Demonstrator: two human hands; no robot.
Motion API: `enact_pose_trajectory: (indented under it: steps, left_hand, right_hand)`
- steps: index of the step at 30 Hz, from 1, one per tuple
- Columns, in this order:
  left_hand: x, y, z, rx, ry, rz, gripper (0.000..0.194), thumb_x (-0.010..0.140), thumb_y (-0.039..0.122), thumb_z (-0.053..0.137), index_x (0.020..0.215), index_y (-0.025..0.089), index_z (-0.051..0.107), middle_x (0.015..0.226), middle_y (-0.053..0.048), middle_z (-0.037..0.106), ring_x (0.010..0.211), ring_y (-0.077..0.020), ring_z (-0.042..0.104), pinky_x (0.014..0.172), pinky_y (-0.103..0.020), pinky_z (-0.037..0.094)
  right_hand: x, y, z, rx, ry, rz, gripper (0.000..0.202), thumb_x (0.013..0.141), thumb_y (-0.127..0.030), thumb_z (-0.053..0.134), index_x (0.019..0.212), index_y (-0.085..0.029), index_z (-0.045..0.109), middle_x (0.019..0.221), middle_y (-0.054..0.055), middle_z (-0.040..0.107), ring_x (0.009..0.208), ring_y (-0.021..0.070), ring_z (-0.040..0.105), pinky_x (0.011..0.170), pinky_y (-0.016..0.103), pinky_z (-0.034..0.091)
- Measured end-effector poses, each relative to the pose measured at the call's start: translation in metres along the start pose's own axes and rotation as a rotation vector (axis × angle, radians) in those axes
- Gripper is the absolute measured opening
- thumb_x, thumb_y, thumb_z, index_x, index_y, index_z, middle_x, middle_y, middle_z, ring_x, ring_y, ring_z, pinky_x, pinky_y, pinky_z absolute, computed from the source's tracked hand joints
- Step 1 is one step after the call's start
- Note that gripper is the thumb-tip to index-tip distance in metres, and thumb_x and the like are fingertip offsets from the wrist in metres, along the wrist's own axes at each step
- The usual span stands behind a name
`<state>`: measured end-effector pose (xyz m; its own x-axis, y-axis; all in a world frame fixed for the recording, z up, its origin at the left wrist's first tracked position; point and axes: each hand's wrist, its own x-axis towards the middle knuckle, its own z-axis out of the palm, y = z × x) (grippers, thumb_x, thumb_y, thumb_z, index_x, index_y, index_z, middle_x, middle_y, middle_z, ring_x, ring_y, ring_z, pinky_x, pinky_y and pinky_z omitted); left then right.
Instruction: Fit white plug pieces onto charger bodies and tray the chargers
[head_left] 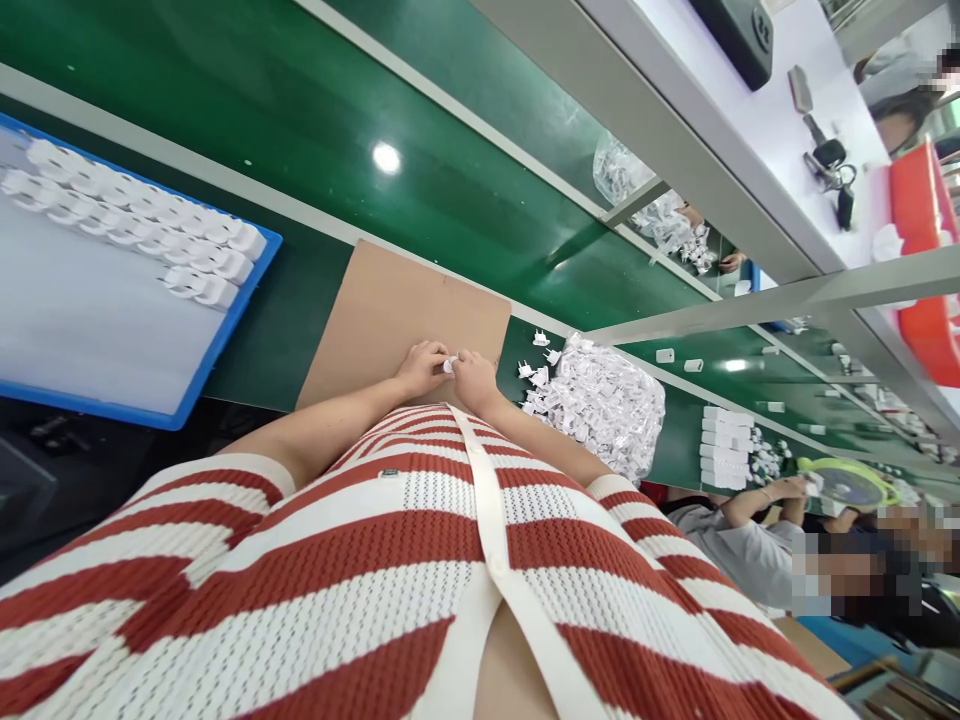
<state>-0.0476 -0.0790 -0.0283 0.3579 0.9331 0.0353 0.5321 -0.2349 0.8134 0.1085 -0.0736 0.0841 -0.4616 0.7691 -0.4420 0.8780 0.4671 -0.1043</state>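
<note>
Over the brown cardboard sheet (409,305), my left hand (422,369) and my right hand (474,378) meet close to my body. Between their fingertips is a small white piece (450,365), pinched from both sides; its shape is mostly covered by the fingers. Just right of the cardboard, a few loose white plug parts (540,376) lie on the green table. Beside them is a clear plastic bag (607,405) full of similar white parts.
A blue-edged tray (97,320) with rows of white ring-shaped parts stands at the left. Metal shelf bars (795,298) cross the upper right, with keys (831,160) on a white shelf. Stacked white boxes (726,447) and a co-worker in grey (739,545) are at the right.
</note>
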Motion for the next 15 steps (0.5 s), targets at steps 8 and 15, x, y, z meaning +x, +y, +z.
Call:
enact_pose_trajectory:
  steps: [8,15]
  left_hand:
    - [0.000,0.015,0.000,0.011,0.031,-0.071,0.019,0.083,0.037,0.074,0.092,0.021,0.076,0.106,-0.008,0.069,0.101,-0.0261,0.059,0.095,-0.042,0.044]
    - [-0.047,0.015,-0.060,0.080,0.262,-0.225,0.022,0.085,0.034,0.076,0.105,0.025,0.076,0.106,-0.003,0.072,0.102,-0.0211,0.064,0.095,-0.033,0.049]
  right_hand:
    - [-0.006,0.005,0.006,0.035,0.085,0.030,0.028,0.098,-0.012,0.049,0.111,-0.018,0.073,0.113,0.013,0.068,0.106,0.0246,0.062,0.087,0.032,0.049]
    - [-0.041,0.004,0.035,0.675,0.381,0.129,0.068,0.091,-0.040,0.058,0.154,-0.018,0.043,0.140,0.018,0.057,0.121,0.0258,0.064,0.105,0.042,0.053]
